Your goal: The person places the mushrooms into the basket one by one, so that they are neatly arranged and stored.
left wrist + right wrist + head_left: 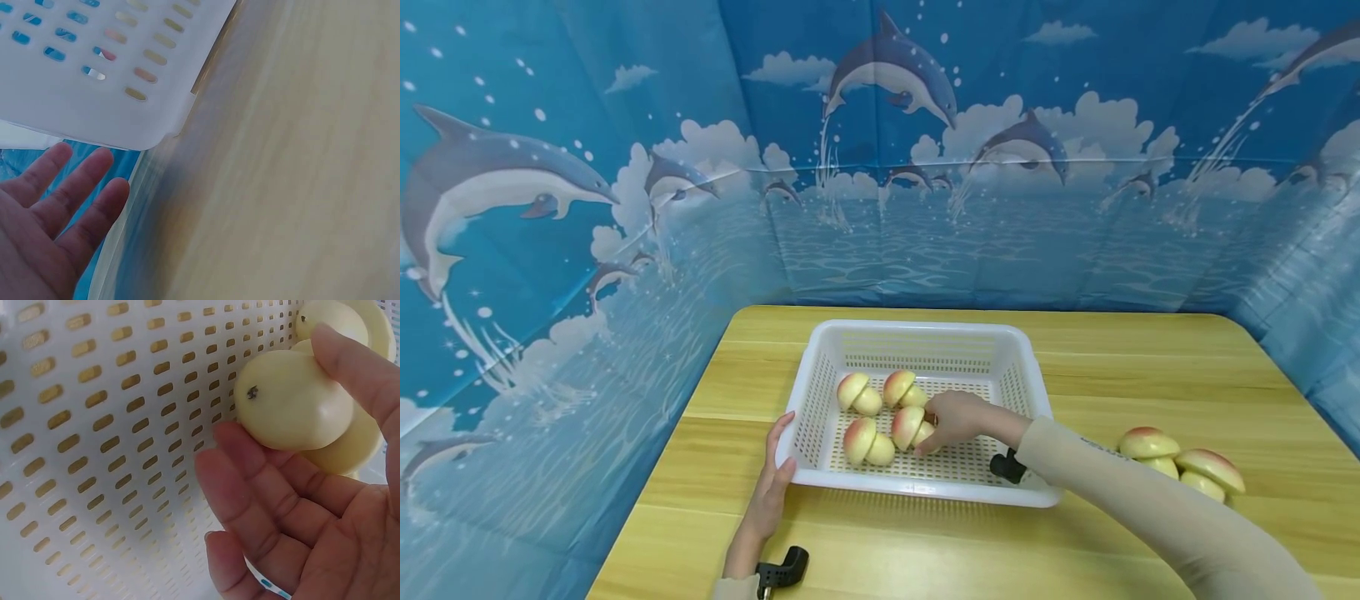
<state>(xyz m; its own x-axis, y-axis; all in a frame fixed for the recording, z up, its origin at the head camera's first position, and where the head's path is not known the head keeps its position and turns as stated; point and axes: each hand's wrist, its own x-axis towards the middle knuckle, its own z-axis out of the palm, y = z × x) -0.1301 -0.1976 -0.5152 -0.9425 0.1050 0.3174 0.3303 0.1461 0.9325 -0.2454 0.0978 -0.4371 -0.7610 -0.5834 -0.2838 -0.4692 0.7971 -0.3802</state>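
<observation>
A white perforated plastic basket (917, 489) sits on the table, with several toy mushrooms inside, each with a yellow cap blushed red and a pale stem. My right hand (958, 418) reaches into the basket and holds the front-right toy mushroom (907, 427). Seen from the right wrist, the thumb lies against this mushroom's rounded stem (294, 403) and fingertips touch its other side. My left hand (766, 497) touches the basket's near-left corner with thumb and forefinger. In the left wrist view, three extended fingers (94, 215) spread below the basket wall (94, 106).
Two more toy mushrooms (1210, 473) lie on the wooden table (1135, 358) right of the basket, partly behind my right sleeve (1120, 492). A dolphin-print curtain (880, 233) surrounds the table's back and sides. Black wrist mounts (784, 568) are on both arms.
</observation>
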